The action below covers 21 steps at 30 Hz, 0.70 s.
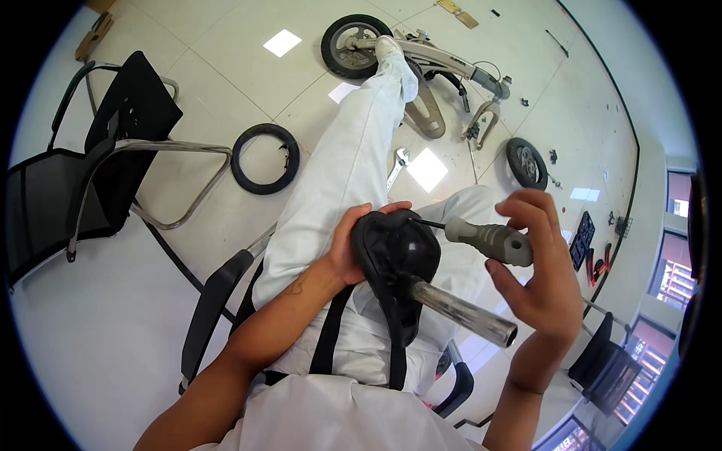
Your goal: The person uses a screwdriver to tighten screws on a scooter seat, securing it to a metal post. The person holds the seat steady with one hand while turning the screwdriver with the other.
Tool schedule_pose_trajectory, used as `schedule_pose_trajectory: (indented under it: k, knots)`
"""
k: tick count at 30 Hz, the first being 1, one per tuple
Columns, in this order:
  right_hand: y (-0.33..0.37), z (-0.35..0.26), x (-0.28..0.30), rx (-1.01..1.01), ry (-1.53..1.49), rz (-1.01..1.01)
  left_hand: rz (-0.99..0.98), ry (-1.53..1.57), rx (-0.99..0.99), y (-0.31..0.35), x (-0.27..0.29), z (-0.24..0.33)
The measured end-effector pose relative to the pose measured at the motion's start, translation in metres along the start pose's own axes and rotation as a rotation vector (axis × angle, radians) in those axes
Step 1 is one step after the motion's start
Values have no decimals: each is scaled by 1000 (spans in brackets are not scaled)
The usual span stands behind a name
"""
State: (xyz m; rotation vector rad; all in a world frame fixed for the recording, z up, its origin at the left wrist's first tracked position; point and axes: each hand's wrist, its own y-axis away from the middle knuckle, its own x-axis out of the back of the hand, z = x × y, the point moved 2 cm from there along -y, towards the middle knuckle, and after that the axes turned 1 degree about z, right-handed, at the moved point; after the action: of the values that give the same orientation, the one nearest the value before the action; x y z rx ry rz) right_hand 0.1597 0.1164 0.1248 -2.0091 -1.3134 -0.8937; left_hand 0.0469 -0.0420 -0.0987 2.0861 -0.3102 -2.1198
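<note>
A black bicycle saddle (416, 248) lies upside down over my lap, its metal seat post (466, 312) pointing toward the lower right. My left hand (350, 244) holds the saddle by its left side, fingers wrapped around the far edge. A screwdriver (489, 239) with a grey handle reaches the saddle's far rim with its shaft; whether the tip is tucked under the cover cannot be made out. Around the handle's end is my right hand (543, 263), open, with curled fingers above and the thumb below, apart from the handle.
A partly dismantled small bike (444, 60) lies on the tiled floor beyond my outstretched leg. Nearby are a loose tyre (242, 165), an adjustable wrench (397, 167), a wheel (526, 164) and red-handled tools (598, 267). Black chairs (135, 113) stand at left and right.
</note>
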Motion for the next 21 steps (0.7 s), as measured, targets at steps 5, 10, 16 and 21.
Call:
schedule_pose_trajectory:
  k: [5,10,16,21]
  knots:
    - [7,9,4,-159,243,-72,7,-18,-5,0,-1,-1]
    - [9,9,-2,-195,167,-75,23,-31,-9,0,3,-2]
    - [14,17,7,-25,255,-162,33,-20,5,-1,5,-1]
    - [26,33,3,-212,296,-212,29,-14,-5,-1,4,0]
